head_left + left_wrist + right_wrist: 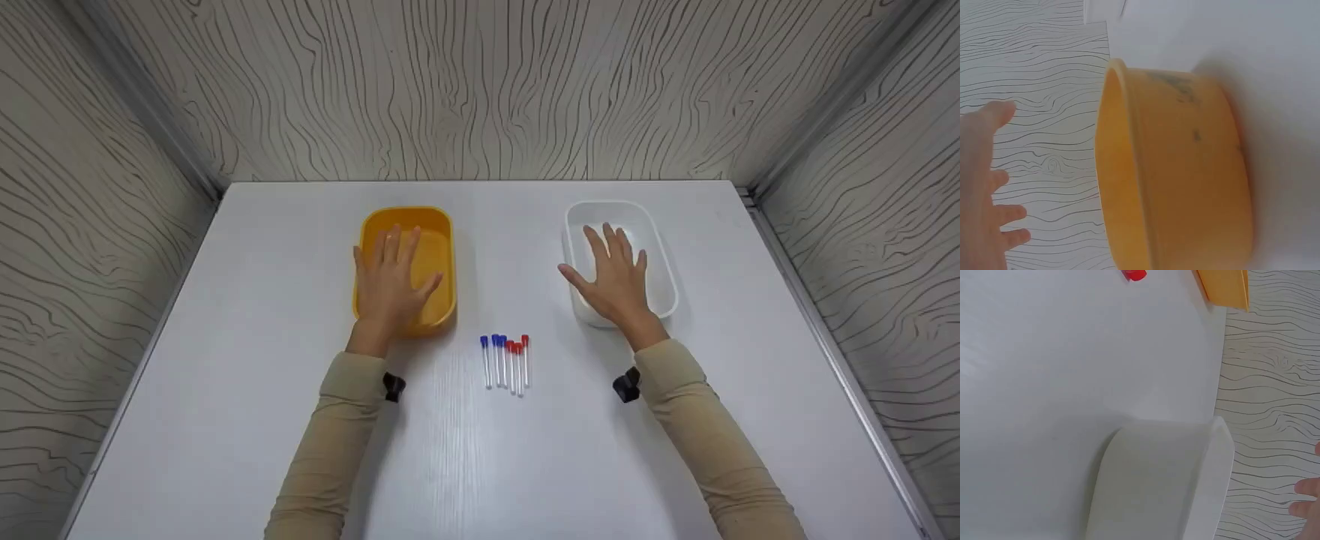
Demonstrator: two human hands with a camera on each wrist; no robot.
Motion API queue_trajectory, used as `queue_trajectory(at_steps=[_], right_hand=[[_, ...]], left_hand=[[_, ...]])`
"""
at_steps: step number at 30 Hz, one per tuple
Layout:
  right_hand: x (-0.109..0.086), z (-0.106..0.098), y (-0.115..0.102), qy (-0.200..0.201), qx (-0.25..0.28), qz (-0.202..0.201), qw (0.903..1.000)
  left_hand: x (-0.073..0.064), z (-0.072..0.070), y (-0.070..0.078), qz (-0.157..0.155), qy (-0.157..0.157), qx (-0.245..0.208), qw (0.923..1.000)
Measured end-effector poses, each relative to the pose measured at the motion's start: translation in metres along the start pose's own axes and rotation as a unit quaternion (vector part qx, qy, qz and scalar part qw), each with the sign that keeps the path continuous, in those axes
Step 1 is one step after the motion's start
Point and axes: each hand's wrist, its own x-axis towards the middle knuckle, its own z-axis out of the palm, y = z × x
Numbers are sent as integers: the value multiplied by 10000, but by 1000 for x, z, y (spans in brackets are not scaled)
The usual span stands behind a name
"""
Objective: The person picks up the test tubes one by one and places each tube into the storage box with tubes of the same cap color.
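My left hand (390, 289), fingers spread, is over the yellow plastic bin (442, 262) and holds nothing. In the left wrist view the fingers (1010, 215) are up past the rim of the bin (1190, 169). Over the white plastic bin (660, 277) hovers my right hand (616, 281), its fingers also spread and nothing in them. The right wrist view has the white bin (1145, 484) at the bottom and only some fingertips (1306, 486) at the right edge. Between the bins and nearer me lie several clear tubes, some with blue caps (495, 340), others with red caps (517, 348).
A white table (510, 465) carries everything. A wood-grain panel (480, 90) rises behind it, with similar side walls (75, 262) at left and right. Black wrist cameras (394, 386) sit at both cuffs.
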Motion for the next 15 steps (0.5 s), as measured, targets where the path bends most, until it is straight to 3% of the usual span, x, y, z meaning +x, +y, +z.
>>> queue_trajectory(at_steps=[3, 6, 11, 15], right_hand=[[-6, 4, -3, 239, 241, -151, 9993], [-13, 8, -7, 462, 451, -283, 9975], [-25, 14, -13, 570, 739, -541, 9942], [-34, 21, -20, 470, 915, -779, 9916]], left_hand=[[-9, 4, -5, 65, 331, -269, 9991], [-17, 10, -11, 257, 898, -518, 9943], [-29, 22, -23, 508, 1766, -960, 9783], [-39, 28, -33, 505, 2167, -1346, 9656]])
